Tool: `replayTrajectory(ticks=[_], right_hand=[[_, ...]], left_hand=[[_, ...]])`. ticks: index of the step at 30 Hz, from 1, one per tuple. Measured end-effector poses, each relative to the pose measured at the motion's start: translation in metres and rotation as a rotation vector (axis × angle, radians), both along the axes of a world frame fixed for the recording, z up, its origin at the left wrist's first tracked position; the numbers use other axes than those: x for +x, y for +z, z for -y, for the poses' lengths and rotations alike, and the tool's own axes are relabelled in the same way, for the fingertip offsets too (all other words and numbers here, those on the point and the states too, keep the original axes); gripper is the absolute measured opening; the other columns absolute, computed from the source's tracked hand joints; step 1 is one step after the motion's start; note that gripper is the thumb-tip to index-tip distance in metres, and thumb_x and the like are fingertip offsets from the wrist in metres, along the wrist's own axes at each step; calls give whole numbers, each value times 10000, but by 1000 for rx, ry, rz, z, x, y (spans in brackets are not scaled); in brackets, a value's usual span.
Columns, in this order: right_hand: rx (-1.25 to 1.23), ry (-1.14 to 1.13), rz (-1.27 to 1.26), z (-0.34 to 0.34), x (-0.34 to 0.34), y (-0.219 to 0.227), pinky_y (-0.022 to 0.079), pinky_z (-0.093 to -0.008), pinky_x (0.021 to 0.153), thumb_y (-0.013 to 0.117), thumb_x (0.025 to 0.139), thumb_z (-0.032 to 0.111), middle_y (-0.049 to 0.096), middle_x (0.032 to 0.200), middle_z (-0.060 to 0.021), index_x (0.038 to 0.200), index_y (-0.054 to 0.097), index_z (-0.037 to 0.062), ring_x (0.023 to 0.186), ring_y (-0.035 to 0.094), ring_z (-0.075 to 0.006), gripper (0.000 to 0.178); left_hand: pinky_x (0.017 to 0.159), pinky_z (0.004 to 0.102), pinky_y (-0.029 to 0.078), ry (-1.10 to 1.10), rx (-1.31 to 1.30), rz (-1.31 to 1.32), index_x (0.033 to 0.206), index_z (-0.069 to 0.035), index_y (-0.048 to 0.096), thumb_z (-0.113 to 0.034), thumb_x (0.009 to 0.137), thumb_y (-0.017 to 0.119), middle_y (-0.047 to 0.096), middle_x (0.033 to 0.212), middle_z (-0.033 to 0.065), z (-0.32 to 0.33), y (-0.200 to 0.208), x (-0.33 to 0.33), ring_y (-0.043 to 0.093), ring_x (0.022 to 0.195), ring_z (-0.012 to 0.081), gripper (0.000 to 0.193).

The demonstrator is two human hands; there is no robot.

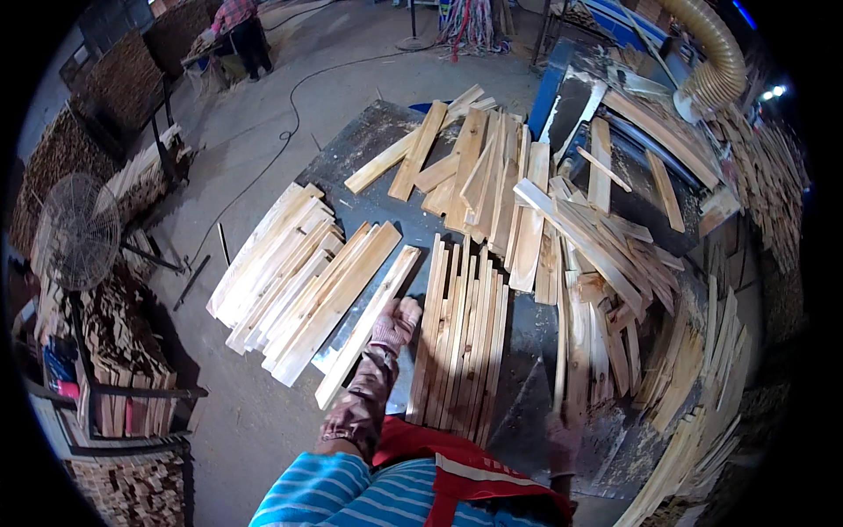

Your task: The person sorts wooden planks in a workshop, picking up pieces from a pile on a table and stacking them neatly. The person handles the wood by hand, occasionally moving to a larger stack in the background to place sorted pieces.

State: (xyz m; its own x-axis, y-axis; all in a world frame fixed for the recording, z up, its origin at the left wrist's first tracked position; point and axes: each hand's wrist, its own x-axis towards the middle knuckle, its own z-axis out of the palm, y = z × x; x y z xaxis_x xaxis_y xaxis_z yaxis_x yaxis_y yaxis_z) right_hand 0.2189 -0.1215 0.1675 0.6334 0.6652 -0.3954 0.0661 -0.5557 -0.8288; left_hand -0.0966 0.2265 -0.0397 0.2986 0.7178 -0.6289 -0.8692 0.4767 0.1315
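One pale, straight-edged wooden board (pixel 369 325) slants near the front-left corner of a dark, flat table (pixel 351 145), beside the left hand (pixel 399 321), fingers curled inward, grip indeterminable. Right hand (pixel 565 435): shadowed, fingers indeterminable. Between them, one row of narrow boards (pixel 461 342); behind, one jumbled heap of rough planks (pixel 527 244).
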Motion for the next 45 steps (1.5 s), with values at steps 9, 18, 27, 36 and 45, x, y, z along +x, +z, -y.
replayTrajectory(ticks=[9,18,27,36,45], right_hand=[[-752,224,-13,1,-65,39,472,-375,986,738,766,192,609,1256,-230,1477,369,50,1163,612,-283,813],[98,-261,147,139,-79,-71,340,-383,1159,662,744,-57,424,1498,-184,1480,374,-12,1420,398,-298,791],[113,129,493,56,-71,-37,491,-457,937,808,703,317,572,1244,-232,1444,412,12,1135,577,-401,894],[13,91,534,-38,-78,-41,505,-476,902,784,720,463,526,1257,-242,1456,380,43,1114,573,-411,939],[176,232,444,-51,-106,-41,488,-480,951,669,841,568,558,1270,-277,1447,414,34,1117,588,-423,847]], left_hand=[[866,332,536,-365,132,-1711,1230,9,625,-267,743,765,708,1027,153,34,31,-85,679,954,315,577],[1034,503,396,-851,420,-2153,1346,-142,458,-237,679,794,563,1213,170,96,70,-77,508,1199,394,753],[878,419,522,-904,338,-1824,1067,-51,666,-356,716,807,660,972,171,80,61,-25,651,1001,347,486],[673,362,525,-866,253,-1183,1303,-73,545,-313,890,713,655,1026,59,100,28,-16,623,843,185,506],[1012,366,477,-750,717,-395,1423,-34,458,-258,866,744,555,1369,125,106,174,144,572,1198,247,665]])
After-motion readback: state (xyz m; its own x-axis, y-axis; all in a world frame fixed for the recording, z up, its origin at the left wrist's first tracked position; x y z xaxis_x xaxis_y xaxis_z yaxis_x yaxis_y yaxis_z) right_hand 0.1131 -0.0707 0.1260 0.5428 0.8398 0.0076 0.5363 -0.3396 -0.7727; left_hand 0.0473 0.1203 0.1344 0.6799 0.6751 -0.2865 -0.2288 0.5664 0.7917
